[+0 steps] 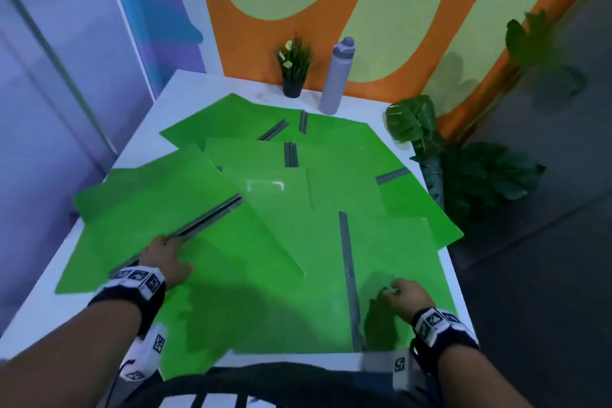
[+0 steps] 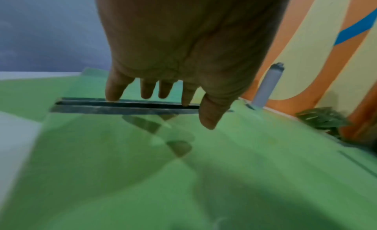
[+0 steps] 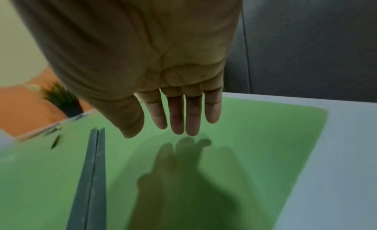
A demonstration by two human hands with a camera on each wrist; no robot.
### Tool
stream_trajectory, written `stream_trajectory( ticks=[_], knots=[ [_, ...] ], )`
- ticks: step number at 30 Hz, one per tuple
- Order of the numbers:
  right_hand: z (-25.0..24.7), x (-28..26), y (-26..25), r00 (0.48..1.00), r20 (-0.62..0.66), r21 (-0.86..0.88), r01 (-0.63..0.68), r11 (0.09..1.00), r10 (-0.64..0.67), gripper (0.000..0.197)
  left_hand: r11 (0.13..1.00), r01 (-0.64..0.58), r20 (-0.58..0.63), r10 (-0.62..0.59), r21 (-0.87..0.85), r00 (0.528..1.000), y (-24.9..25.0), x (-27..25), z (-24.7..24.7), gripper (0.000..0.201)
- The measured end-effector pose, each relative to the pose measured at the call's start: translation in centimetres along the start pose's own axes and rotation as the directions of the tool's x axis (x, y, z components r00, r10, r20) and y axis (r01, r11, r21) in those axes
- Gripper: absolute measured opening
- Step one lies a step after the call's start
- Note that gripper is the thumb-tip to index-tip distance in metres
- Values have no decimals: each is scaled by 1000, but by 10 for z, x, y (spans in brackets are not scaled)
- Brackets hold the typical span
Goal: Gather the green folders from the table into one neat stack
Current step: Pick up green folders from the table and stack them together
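Note:
Several green folders (image 1: 278, 219) with grey spines lie fanned and overlapping across the white table (image 1: 195, 84). My left hand (image 1: 165, 252) reaches onto the left folder (image 1: 149, 205). In the left wrist view, the left hand (image 2: 195, 110) has straight fingers (image 2: 113, 94) touching the far side of that folder's grey spine (image 2: 91, 106), and the thumb lies across its near side. My right hand (image 1: 400, 291) hovers just above the near right folder (image 1: 407, 242), right of its spine (image 1: 347, 275). In the right wrist view, the right hand (image 3: 159, 128) is flat and holds nothing, its shadow falling on the folder (image 3: 265, 136).
A small potted plant (image 1: 293, 69) and a tall grey bottle (image 1: 336, 76) stand at the table's back edge against the painted wall. Leafy plants (image 1: 414, 119) crowd the table's right rear corner. The near right folder lies close to the table's right edge (image 3: 336, 152).

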State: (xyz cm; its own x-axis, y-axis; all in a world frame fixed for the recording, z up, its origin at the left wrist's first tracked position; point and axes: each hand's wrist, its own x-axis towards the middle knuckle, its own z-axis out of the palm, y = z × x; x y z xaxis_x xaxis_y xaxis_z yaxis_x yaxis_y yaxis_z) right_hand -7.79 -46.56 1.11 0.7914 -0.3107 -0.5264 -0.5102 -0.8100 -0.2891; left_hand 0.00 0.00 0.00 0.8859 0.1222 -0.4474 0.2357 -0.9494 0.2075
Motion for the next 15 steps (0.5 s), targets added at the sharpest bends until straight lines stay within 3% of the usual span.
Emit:
stream_trajectory(
  ticks=[2, 4, 9, 15],
  knots=[
    [6, 3, -7, 1000, 13, -73, 1, 997, 0, 32, 992, 120, -86, -117, 28, 989, -9, 4, -3, 79],
    [13, 2, -17, 999, 42, -146, 28, 989, -22, 32, 981, 184, -97, -178, 65, 979, -18, 9, -8, 79],
    [34, 2, -40, 997, 24, -292, 83, 953, -79, 43, 983, 175, -47, -172, 51, 984, -29, 17, -5, 62],
    [56, 4, -59, 989, 19, -280, 146, 949, -146, 45, 992, 118, -80, -114, 50, 990, -22, -3, 8, 59]
  ],
)
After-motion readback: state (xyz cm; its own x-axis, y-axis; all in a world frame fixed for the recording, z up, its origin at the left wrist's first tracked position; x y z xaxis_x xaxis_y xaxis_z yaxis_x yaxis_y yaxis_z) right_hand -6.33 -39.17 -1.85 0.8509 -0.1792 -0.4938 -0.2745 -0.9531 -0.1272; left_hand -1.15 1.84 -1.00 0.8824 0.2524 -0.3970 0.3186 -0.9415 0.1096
